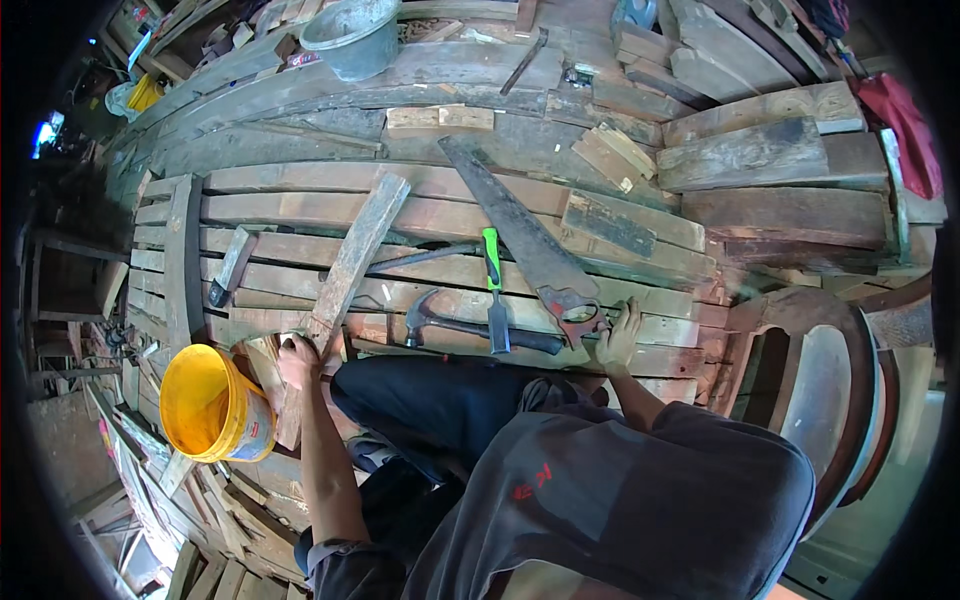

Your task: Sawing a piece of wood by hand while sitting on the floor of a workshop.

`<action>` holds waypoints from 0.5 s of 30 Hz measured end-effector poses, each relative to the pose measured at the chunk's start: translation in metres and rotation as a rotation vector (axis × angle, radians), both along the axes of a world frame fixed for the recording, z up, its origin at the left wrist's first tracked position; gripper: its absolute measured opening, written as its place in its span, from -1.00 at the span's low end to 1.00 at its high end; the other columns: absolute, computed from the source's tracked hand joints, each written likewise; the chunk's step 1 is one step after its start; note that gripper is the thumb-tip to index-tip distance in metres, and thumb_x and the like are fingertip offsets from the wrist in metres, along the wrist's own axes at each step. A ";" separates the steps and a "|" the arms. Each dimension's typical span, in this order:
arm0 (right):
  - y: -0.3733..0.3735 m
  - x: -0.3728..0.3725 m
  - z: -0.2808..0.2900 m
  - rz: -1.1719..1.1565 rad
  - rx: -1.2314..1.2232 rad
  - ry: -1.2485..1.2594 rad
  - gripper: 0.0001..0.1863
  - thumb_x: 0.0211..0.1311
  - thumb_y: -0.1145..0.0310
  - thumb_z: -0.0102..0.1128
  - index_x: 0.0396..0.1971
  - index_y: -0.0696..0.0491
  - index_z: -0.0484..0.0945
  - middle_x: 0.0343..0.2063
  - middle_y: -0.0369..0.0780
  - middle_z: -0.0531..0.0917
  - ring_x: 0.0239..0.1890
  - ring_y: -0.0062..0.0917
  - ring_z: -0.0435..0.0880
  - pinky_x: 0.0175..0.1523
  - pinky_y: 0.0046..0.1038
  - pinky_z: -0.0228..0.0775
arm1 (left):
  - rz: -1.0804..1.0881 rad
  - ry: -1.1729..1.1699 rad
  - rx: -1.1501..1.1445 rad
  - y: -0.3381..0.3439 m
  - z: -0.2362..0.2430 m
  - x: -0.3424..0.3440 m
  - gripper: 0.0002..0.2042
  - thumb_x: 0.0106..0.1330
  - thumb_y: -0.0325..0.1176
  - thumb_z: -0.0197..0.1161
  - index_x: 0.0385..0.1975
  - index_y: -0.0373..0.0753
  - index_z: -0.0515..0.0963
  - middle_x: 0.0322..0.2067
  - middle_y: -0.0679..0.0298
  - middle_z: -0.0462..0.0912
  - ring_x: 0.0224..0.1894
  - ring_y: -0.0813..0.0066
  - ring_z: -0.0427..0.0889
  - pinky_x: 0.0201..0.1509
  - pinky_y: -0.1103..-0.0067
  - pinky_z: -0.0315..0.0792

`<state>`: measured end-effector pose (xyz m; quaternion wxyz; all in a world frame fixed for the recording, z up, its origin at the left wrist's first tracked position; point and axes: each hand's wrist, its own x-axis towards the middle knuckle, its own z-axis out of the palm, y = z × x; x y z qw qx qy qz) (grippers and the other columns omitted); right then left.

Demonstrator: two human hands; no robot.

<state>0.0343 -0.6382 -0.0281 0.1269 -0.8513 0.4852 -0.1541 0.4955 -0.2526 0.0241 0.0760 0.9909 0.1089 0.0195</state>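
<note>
My left hand (pixel 297 362) is closed on the edge of a worn wooden plank (pixel 362 242), which slants across the slatted bench (pixel 280 208). My right hand (pixel 621 338) lies with its fingers stretched out on the slats, beside the red and grey handle of a handsaw (pixel 515 218); I cannot tell whether it touches the handle. The saw's blade points away to the far left. Between my hands lie a claw hammer (pixel 480 328) with a dark handle and a chisel (pixel 495 290) with a green and black handle, its blade crossing the hammer's handle.
A yellow bucket (pixel 203 400) stands left of my left arm. A grey bucket (pixel 352 45) is at the far side. Short wood offcuts (pixel 440 118) and a dark-stained board (pixel 608 222) lie around the bench. Thick beams (pixel 785 215) are stacked at the right.
</note>
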 end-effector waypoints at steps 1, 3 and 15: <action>0.001 0.000 0.004 -0.003 -0.005 0.016 -0.23 0.01 0.13 0.04 0.19 0.31 0.16 0.29 0.10 0.10 0.38 -0.04 -0.03 0.44 -0.02 -0.34 | -0.035 -0.014 -0.022 0.003 -0.002 0.000 -0.46 0.27 0.10 0.01 -0.24 -0.35 0.61 -0.32 -0.13 0.65 -0.19 -0.05 0.64 -0.10 0.20 0.48; 0.000 0.002 0.007 -0.008 -0.016 0.038 -0.24 0.01 0.13 0.02 0.17 0.31 0.18 0.28 0.09 0.12 0.37 -0.04 -0.02 0.44 -0.03 -0.33 | -0.048 0.039 0.040 0.010 -0.005 0.005 -0.46 0.28 0.11 -0.01 -0.21 -0.32 0.62 -0.31 -0.11 0.65 -0.19 -0.05 0.64 -0.10 0.20 0.49; -0.001 0.002 -0.002 -0.014 -0.030 0.024 -0.18 0.16 -0.16 -0.15 0.15 0.31 0.23 0.26 0.11 0.15 0.35 0.00 0.01 0.41 0.02 -0.28 | 0.018 0.121 0.003 -0.003 0.010 0.007 -0.46 0.23 0.12 -0.01 -0.19 -0.29 0.62 -0.28 -0.08 0.65 -0.16 -0.04 0.63 -0.07 0.19 0.46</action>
